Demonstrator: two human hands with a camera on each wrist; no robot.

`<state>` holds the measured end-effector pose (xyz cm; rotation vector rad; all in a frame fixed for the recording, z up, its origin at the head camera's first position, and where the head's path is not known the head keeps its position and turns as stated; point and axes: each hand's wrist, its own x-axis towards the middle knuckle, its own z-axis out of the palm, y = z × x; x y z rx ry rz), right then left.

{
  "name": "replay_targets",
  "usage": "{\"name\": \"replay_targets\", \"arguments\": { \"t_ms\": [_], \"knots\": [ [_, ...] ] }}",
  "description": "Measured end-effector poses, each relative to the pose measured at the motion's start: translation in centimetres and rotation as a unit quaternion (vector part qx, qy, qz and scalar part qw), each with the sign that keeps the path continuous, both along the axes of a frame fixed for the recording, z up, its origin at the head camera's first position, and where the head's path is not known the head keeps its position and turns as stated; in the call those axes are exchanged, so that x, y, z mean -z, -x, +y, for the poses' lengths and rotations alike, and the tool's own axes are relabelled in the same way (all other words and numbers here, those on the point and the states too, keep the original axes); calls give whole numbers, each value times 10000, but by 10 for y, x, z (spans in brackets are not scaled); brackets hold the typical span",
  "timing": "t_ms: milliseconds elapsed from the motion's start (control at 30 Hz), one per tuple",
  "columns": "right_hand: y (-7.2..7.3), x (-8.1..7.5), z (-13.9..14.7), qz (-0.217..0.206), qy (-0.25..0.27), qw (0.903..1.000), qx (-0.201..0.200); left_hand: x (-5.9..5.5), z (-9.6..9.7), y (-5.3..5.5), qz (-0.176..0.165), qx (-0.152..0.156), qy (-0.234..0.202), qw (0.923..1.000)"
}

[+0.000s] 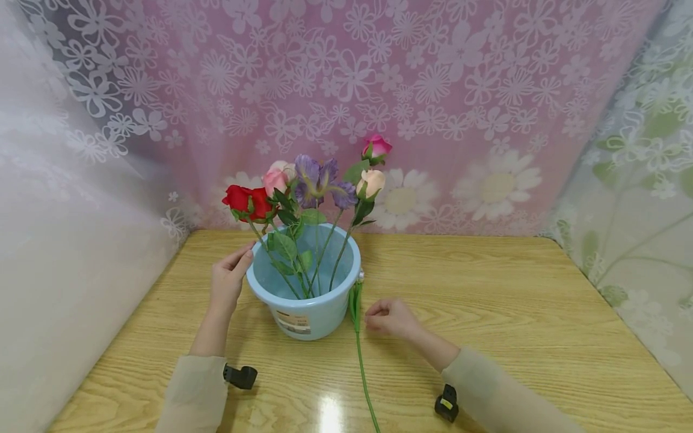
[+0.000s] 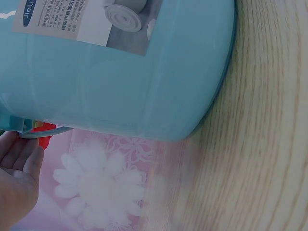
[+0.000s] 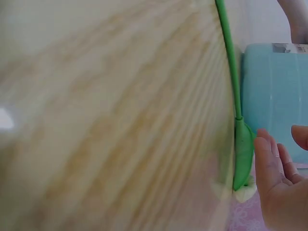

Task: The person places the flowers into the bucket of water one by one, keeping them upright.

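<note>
A light-blue bucket (image 1: 319, 313) stands on the table with several artificial flowers in it: red roses (image 1: 249, 203), a pink rose (image 1: 275, 180), a purple iris (image 1: 319, 180), a cream rosebud (image 1: 371, 182) and a magenta rose (image 1: 376, 147). At its left rim my left hand (image 1: 228, 278) touches the outside; the left wrist view shows those fingers by the bucket's thin handle (image 2: 53, 132). A long green-stemmed flower (image 1: 355, 310) with a whitish head lies along the bucket's right side. Beside it is my right hand (image 1: 395, 319), thumb apart from fingers (image 3: 269, 168), holding nothing.
The wooden table (image 1: 487, 288) extends to the right of the bucket. A pink floral curtain (image 1: 335, 78) hangs behind, with pale sheets at both sides. Black wrist cameras (image 1: 242, 377) sit beneath both forearms.
</note>
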<state>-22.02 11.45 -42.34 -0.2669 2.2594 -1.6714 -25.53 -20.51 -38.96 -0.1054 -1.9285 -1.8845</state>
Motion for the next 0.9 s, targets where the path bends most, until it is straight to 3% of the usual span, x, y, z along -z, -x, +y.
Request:
{"name": "replay_targets", "arguments": {
  "t_ms": [500,900],
  "knots": [
    [-1,11,1,-925,-136,9956,-38,-3,1,-2,-147,3,-42,9999],
    [-1,16,-8,-1230,-73,9923,117,0,0,1,-64,-44,-67,9999]
  ]
}}
